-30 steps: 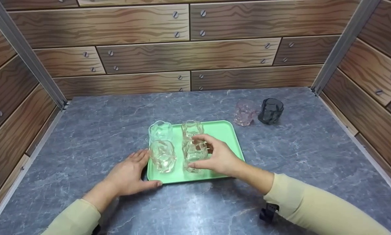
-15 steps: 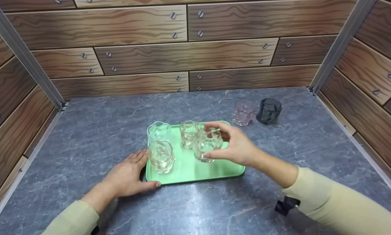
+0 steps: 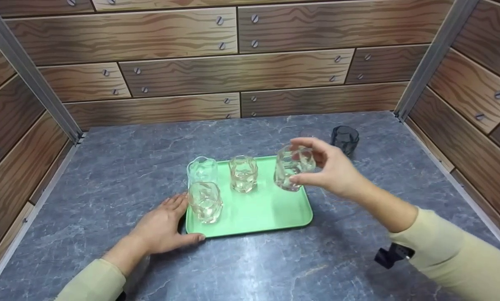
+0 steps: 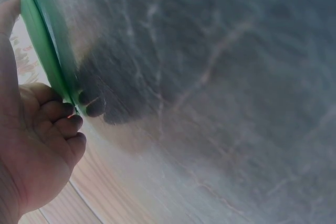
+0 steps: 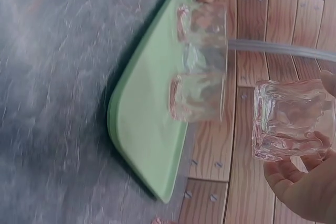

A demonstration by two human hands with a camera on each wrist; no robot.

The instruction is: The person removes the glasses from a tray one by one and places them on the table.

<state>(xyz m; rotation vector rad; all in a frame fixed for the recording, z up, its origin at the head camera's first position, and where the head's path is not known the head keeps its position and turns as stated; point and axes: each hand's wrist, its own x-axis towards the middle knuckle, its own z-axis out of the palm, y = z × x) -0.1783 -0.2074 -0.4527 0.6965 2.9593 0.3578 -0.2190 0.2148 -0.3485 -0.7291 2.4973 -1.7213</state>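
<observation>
My right hand (image 3: 333, 169) holds a clear faceted glass (image 3: 290, 169) between thumb and fingers, raised above the far right corner of the green tray (image 3: 270, 213). The right wrist view shows this lifted glass (image 5: 289, 119) up close, upright and apart from the tray. My left hand (image 3: 160, 223) rests at the tray's near left corner, thumb along the front edge and fingers against the left side. On the tray stand a pale bluish glass (image 3: 201, 169), a clear glass (image 3: 206, 205) in front of it, and a faintly amber glass (image 3: 243, 175) near the back.
Behind my right hand, a dark grey glass (image 3: 345, 139) stands on the marbled table (image 3: 149, 146). A pink glass beside it is almost wholly hidden by the hand and held glass. Wood-patterned walls (image 3: 183, 75) enclose the back and sides.
My right hand has lifted the clear glass off the tray's near middle and carried it right and back. The left hand keeps its place at the tray corner.
</observation>
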